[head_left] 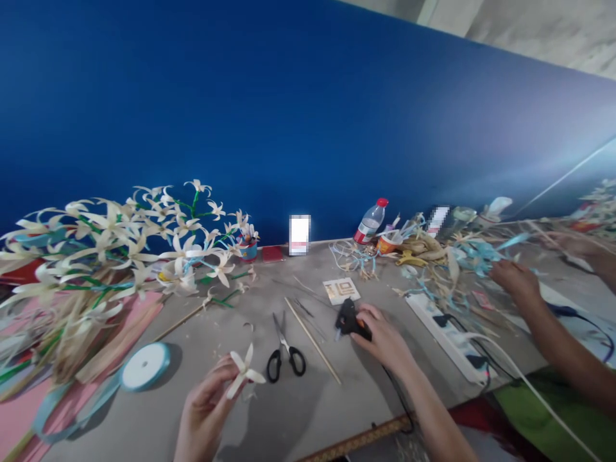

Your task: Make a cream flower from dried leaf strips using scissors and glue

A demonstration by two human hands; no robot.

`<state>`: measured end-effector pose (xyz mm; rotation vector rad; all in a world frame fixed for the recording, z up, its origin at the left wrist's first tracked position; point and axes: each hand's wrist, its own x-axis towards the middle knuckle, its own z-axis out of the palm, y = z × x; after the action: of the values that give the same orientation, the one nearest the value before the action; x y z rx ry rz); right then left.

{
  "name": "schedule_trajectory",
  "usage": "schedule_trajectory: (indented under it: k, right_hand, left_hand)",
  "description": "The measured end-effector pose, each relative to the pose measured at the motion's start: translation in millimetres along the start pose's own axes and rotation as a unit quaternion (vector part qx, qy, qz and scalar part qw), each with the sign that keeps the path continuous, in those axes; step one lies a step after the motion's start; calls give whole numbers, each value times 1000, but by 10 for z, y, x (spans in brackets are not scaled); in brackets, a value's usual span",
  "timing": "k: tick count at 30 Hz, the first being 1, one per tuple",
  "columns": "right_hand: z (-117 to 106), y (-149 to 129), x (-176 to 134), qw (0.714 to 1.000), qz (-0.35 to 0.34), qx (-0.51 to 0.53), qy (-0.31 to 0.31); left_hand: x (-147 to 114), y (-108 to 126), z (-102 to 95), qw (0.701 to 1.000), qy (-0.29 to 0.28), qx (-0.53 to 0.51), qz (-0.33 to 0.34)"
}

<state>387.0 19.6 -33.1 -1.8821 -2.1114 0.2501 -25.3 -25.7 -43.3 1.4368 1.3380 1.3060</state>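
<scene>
Near the front of the table, my left hand (209,398) pinches a cream-coloured handmade flower (246,370) with narrow, pointed petals. My right hand (382,337) is wrapped around a black hot glue gun (350,319), whose cord runs down beside my forearm. Between the two hands lie scissors (285,353) with black handles, their blades pointing away from me. A thin wooden stick (312,340) rests to the right of the scissors. Just beyond the glue gun is a white square card (341,290) with gold marks.
Many cream flowers (113,221) on green stems fill the left side, near a light-blue ribbon spool (145,366). A bottle (370,221) leans at the back. On the right lie a power strip (447,337) with cables and a co-worker's hands (517,282) among blue strips.
</scene>
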Motion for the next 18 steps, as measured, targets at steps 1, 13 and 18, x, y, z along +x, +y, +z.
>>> schedule_trajectory:
  k: [1, 13, 18]
  right_hand:
    - [-17, -7, 7, 1000, 2, 6, -3]
    - [-268, 195, 254, 987, 18, 145, -71]
    - [-347, 326, 309, 963, 58, 253, -66]
  left_hand:
    - [4, 6, 8, 1000, -1, -3, -3]
    - [-67, -91, -6, 999, 30, -20, -22]
    - [-56, -60, -15, 999, 25, -30, -9]
